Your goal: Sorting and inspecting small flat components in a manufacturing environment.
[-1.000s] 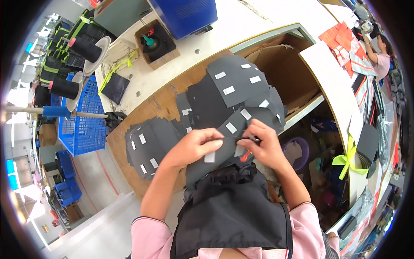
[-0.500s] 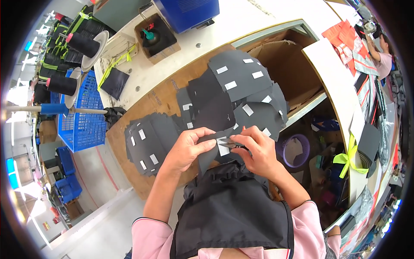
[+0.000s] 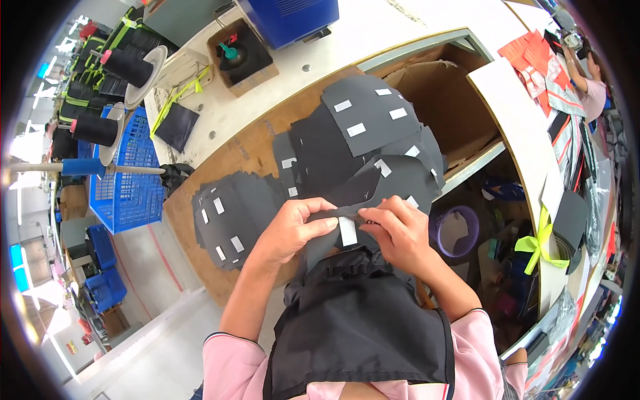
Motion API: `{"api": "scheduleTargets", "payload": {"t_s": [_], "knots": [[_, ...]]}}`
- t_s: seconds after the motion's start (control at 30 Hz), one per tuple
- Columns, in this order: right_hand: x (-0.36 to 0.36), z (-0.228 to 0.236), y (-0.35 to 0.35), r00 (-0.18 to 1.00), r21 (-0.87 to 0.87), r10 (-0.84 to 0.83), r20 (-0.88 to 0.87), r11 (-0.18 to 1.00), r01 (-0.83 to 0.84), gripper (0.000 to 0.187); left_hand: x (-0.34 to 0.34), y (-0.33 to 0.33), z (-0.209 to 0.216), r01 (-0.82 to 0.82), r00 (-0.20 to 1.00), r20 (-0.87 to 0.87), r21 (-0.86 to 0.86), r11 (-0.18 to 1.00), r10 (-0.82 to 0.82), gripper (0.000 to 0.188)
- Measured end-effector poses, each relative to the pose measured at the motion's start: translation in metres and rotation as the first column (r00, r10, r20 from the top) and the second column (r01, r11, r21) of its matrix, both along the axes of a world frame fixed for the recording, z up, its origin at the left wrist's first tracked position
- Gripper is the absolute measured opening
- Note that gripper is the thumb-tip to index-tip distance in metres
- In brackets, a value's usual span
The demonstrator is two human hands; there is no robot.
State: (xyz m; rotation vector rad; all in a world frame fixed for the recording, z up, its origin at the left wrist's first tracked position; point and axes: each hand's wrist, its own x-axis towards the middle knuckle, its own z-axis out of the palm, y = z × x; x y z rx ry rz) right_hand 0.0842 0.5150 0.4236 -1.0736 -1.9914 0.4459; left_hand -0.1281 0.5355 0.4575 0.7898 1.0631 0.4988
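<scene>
Close above my lap, both hands work on one dark grey fabric piece (image 3: pixel 320 249) with a white rectangular patch (image 3: pixel 348 231). My left hand (image 3: pixel 288 231) is closed, its thumb and forefinger pinching the piece's left side. My right hand (image 3: pixel 399 228) is closed too, with fingertips on the folded upper edge right of the patch. Any snips in that hand are hidden by the fingers. Beyond my hands lies an overlapping pile of similar fabric pieces (image 3: pixel 367 137) with white patches. Another stack (image 3: pixel 250 212) of them lies to the left.
A brown board (image 3: pixel 223 160) lies under the fabric on the white table. Farther back are a cardboard box (image 3: pixel 261 79) and a blue machine housing (image 3: pixel 290 23). Thread cones (image 3: pixel 127 69) and a blue crate (image 3: pixel 127 193) stand left. At right is a purple basket (image 3: pixel 475 233).
The snips that showed in my right hand at the white patch are out of sight. Those fingers now meet the fabric's edge, and the piece's far part has folded over toward the right.
</scene>
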Motion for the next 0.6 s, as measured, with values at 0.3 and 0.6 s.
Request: {"api": "scheduleTargets", "payload": {"t_s": [0.3, 0.6], "knots": [[-0.004, -0.004, -0.004, 0.971, -0.233, -0.102, -0.218, 0.971, 0.050, 0.027, -0.003, 0.003, 0.000, -0.067, 0.998, 0.018, -0.004, 0.998, 0.067, 0.015], [-0.007, -0.079, -0.004, -0.086, -0.043, -0.732, -0.675, 0.156, -0.987, 0.044, -0.002, -0.010, -0.026, -0.369, 0.767, 0.513, -0.140, 0.919, 0.386, 0.020]]}}
